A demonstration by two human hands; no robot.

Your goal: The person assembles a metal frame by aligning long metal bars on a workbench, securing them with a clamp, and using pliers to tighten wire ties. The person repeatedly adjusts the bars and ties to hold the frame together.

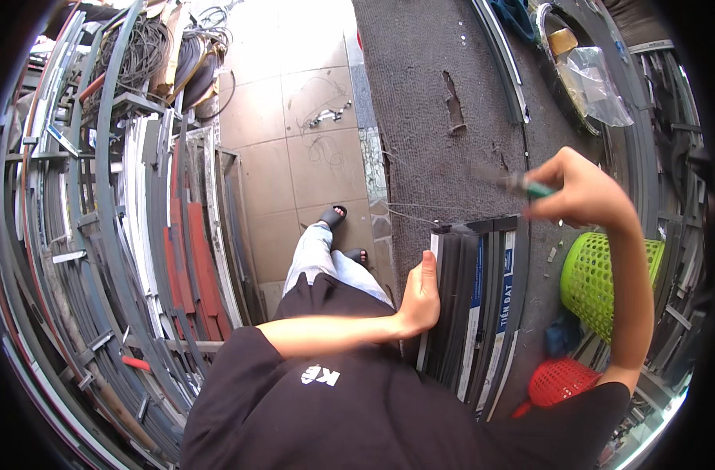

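A bundle of long dark profile bars (459, 305), some with blue and white printed labels, lies on a carpeted bench in front of me. My left hand (421, 301) grips the bundle's left side, thumb pointing up and the other fingers partly hidden. Thin wire (412, 213) sticks out to the left from the bundle's far end. Raised beyond that end, my right hand (581, 192) is closed on green-handled pliers (539, 189). Motion blurs the pliers' metal head, which points left over the carpet.
Worn grey carpet (412, 94) covers the bench, torn at one spot. To the right stand a green perforated basket (588, 282) and a red basket (561, 381). Racks of long bars (138, 258) line the left, with coiled cable (142, 51) behind. Clear plastic (596, 86) lies far right.
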